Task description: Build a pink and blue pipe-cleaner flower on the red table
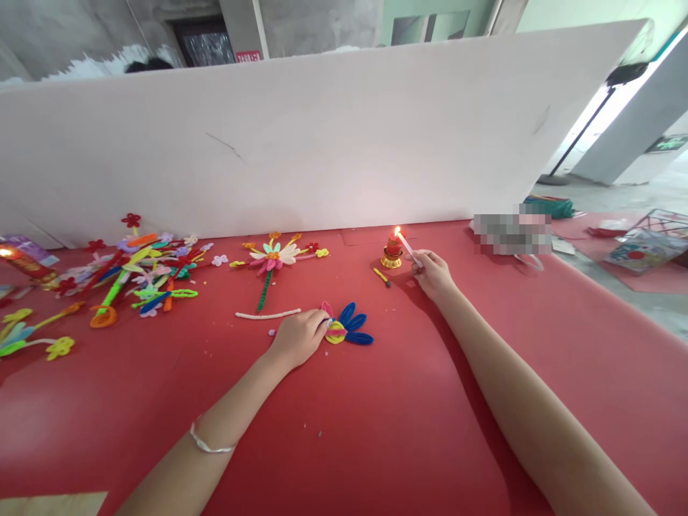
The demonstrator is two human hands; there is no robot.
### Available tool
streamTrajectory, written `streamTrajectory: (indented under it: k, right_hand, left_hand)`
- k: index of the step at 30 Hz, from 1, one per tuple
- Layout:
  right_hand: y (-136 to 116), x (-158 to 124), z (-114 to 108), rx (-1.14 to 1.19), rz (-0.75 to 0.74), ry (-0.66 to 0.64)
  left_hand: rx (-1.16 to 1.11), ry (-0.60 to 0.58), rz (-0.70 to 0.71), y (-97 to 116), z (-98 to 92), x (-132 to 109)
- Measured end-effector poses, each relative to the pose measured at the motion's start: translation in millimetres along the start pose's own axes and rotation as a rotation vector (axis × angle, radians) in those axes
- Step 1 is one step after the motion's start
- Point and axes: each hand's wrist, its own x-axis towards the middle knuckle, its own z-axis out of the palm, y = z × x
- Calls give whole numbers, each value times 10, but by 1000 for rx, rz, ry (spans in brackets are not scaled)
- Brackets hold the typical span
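Note:
My right hand (431, 274) pinches a whitish glue stick (409, 250), its far tip at the flame of a lit red candle (394, 246) on a gold base. Fingers curled, my left hand (301, 335) grips the left side of a pipe-cleaner flower (355, 326) lying on the red tabletop. Blue petal loops, a yellow centre and some pink show; my fingers hide the rest. Just beyond that hand lies a pale pipe cleaner (267, 315). A short yellow stick with a dark end (382, 277) rests near the candle.
Behind the red table (376, 430) stands a white panel (333, 143). A finished pipe-cleaner flower (273, 256) with a green stem lies farther back. Many coloured pipe-cleaner pieces (140, 272) are heaped at the left, beside another lit candle (26, 265). A blurred-out item (510, 233) sits at right.

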Motion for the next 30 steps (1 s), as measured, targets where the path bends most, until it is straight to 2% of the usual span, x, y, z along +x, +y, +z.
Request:
streamTrajectory:
  k: [15, 19, 22, 26, 30]
  right_hand:
    - [-29, -14, 5, 11, 16, 7]
    - [-72, -17, -26, 44, 76, 16]
    - [-95, -49, -30, 112, 148, -34]
    - [-86, -236, 52, 103, 178, -168]
    - [-102, -635, 178, 3, 238, -272]
  left_hand:
    - [6, 5, 7, 5, 1, 1]
    - [19, 6, 4, 18, -1, -1]
    - [21, 14, -17, 41, -26, -10]
    - [-42, 19, -68, 52, -85, -28]
    - [-149, 59, -94, 48, -124, -34]
